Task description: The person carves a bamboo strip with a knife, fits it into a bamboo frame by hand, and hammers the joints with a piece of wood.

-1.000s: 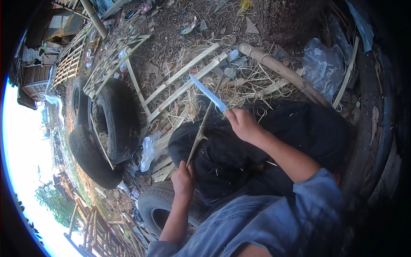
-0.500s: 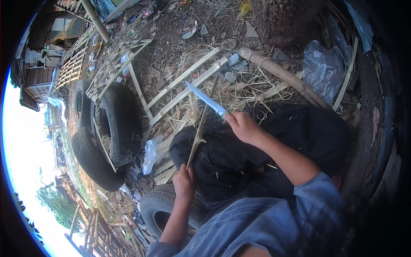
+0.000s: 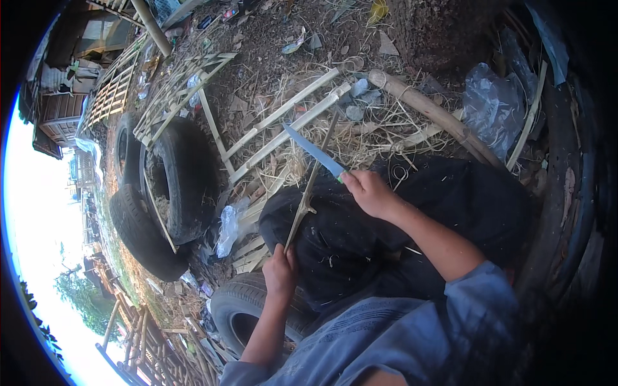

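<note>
Bare soil (image 3: 267, 71) strewn with shavings fills the upper middle of the frame, with worn tyres (image 3: 193, 186) at left and 2 pale bamboo slats (image 3: 318, 110) above centre. Compared with 1 second ago, little has changed: the knife (image 3: 313, 153) seems to cross the stick (image 3: 308, 195) slightly nearer its knot, so less length remains between blade and knot. The stick slants through the centre, up from the left hand (image 3: 280, 270) across the dark trousers (image 3: 463, 199); it is thin, yellowish-brown, and bears 1 stubby side knot. The left fingers are curled closed around its lower end, lower centre. Right of centre, the right hand (image 3: 371, 193) is wrapped around the knife's handle, mostly hidden; the blade points up-left.
</note>
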Demonstrator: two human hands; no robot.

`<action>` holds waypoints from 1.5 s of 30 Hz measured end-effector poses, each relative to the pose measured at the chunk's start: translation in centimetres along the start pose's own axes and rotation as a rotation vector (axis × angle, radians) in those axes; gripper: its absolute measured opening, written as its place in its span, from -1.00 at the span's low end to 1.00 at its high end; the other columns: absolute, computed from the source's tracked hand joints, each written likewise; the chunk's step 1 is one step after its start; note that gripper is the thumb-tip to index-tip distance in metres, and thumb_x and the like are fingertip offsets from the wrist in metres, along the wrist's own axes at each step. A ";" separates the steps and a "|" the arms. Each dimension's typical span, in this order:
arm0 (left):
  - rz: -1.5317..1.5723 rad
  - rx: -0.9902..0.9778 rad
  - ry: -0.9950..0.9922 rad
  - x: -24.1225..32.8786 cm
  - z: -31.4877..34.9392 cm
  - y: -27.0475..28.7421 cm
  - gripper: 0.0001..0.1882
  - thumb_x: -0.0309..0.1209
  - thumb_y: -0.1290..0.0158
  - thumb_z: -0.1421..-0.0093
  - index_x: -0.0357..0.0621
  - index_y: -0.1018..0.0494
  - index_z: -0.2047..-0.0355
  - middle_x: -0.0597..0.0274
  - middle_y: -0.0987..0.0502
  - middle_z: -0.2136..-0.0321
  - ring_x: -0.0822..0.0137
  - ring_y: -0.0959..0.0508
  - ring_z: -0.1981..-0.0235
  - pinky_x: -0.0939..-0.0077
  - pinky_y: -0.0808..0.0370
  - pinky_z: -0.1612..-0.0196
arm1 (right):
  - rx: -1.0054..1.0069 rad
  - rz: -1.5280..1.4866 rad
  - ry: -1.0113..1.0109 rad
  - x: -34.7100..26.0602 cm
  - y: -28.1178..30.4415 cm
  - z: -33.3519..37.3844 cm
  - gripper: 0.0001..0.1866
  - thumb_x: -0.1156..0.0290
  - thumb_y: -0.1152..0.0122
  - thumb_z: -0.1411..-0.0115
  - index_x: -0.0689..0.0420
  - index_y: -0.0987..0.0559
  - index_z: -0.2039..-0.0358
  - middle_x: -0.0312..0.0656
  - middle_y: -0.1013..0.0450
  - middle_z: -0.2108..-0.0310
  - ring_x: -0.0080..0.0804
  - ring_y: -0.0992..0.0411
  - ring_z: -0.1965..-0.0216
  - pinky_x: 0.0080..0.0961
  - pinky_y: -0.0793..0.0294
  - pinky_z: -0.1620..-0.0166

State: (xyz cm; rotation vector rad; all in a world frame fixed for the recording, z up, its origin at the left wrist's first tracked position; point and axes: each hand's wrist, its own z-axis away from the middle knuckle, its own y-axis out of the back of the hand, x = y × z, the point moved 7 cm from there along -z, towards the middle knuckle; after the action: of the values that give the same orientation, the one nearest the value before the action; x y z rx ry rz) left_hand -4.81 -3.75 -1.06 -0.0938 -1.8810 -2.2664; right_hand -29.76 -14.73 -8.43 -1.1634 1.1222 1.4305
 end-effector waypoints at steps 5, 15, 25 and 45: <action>-0.020 -0.019 0.023 0.1 0.1 -0.1 -0.69 -0.25 0.05 -0.30 -0.22 -0.31 0.48 -0.21 -0.45 0.66 -0.25 -0.48 0.56 -0.06 -0.37 0.48 | -0.131 0.000 -0.100 0.9 -1.7 1.0 -0.50 0.10 0.11 -0.37 0.30 -0.48 0.48 0.06 -0.40 0.64 0.04 -0.45 0.54 -0.19 -0.38 0.42; -0.002 -0.006 0.014 0.4 -0.3 -0.2 -0.70 -0.23 0.05 -0.30 -0.21 -0.33 0.46 -0.21 -0.46 0.65 -0.23 -0.50 0.55 -0.06 -0.38 0.47 | -0.259 0.212 -0.003 -0.7 -3.7 2.9 -0.56 0.12 0.07 -0.35 0.25 -0.51 0.45 0.15 -0.46 0.55 0.19 -0.47 0.40 -0.08 -0.40 0.39; -0.010 0.015 0.001 0.1 -0.2 -0.3 -0.70 -0.24 0.05 -0.30 -0.20 -0.31 0.47 -0.19 -0.44 0.68 -0.24 -0.49 0.58 -0.07 -0.37 0.50 | -0.263 0.269 -0.039 -1.5 -3.5 2.9 -0.55 0.08 0.07 -0.34 0.23 -0.49 0.46 0.17 -0.46 0.56 0.20 -0.47 0.41 0.00 -0.42 0.37; 0.240 -0.225 0.152 -0.5 -1.7 0.5 -0.48 -0.06 0.06 -0.29 -0.35 -0.48 0.52 -0.27 -0.46 0.62 -0.26 -0.50 0.46 0.03 -0.41 0.36 | -0.001 0.107 0.002 0.9 0.4 0.6 -0.58 0.16 0.09 -0.37 0.26 -0.47 0.45 0.01 -0.38 0.65 -0.03 -0.41 0.59 -0.26 -0.34 0.49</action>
State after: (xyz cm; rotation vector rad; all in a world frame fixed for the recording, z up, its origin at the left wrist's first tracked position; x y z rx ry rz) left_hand -4.10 -5.43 -0.95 -0.1648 -1.4517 -2.2406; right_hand -30.33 -14.12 -9.16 -1.1192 1.2008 1.5116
